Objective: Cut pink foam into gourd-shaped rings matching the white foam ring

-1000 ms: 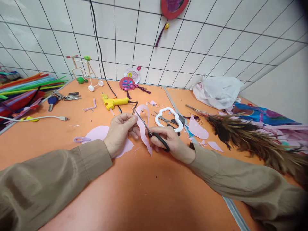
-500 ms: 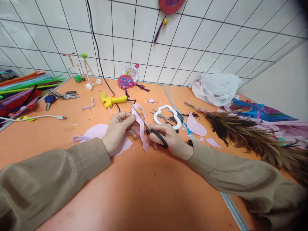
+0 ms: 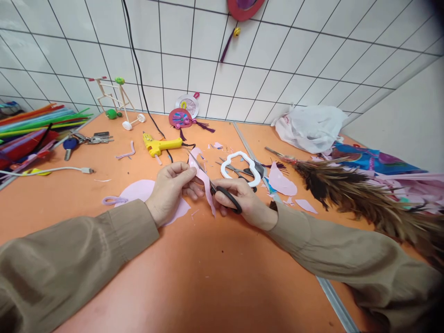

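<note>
My left hand [image 3: 170,188] pinches a curved strip of pink paper [image 3: 207,186] just above the orange table [image 3: 215,273]. My right hand [image 3: 244,200] grips black-handled scissors [image 3: 222,193], whose blades reach up and left across the strip toward the fingertips of the other hand. A larger pink paper cut-out [image 3: 142,190] lies flat under my left wrist. Both forearms wear tan sleeves.
A yellow glue gun [image 3: 160,145], a white cloud-shaped frame [image 3: 243,167], a second pair of scissors [image 3: 239,171] and pink scraps [image 3: 281,181] lie beyond my hands. Brown feathers [image 3: 354,192] and a plastic bag [image 3: 310,127] sit at the right. Pipe cleaners [image 3: 38,122], keys [image 3: 86,138] and a cable [image 3: 52,171] lie left.
The pink strip has turned in my left hand, its upper loop folding lower behind the blades. The scissors have worked slightly further along it. The view shifted a little.
</note>
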`<state>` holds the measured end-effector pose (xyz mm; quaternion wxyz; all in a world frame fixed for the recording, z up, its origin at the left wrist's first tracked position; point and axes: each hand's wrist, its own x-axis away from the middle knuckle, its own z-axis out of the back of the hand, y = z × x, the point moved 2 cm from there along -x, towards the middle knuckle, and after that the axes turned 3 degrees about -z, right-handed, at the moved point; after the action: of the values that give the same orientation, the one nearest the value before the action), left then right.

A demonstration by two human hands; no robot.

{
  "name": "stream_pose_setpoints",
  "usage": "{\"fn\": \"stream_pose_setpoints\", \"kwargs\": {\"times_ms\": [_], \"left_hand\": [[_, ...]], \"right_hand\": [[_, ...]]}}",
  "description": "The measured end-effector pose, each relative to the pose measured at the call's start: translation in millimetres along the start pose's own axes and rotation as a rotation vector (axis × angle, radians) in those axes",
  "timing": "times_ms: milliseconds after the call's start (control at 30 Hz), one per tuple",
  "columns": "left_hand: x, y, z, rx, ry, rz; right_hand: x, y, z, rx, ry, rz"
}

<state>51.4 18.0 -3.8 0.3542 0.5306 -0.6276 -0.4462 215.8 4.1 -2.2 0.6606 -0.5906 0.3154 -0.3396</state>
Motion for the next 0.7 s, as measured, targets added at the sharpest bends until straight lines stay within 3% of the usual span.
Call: {"fn": "stream_pose_setpoints", "kwargs": {"times_ms": [500, 700], "left_hand": [[0.0, 3.1, 4.6, 0.003, 0.081, -0.025], [1.2, 6.4, 5.8, -0.020, 0.058, -0.013]], "right_hand": [[1.7, -5.3, -2.5, -0.040, -0.005, -0.075], [2.4, -6.3, 2.3, -0.039, -0.002, -0.071]]}}
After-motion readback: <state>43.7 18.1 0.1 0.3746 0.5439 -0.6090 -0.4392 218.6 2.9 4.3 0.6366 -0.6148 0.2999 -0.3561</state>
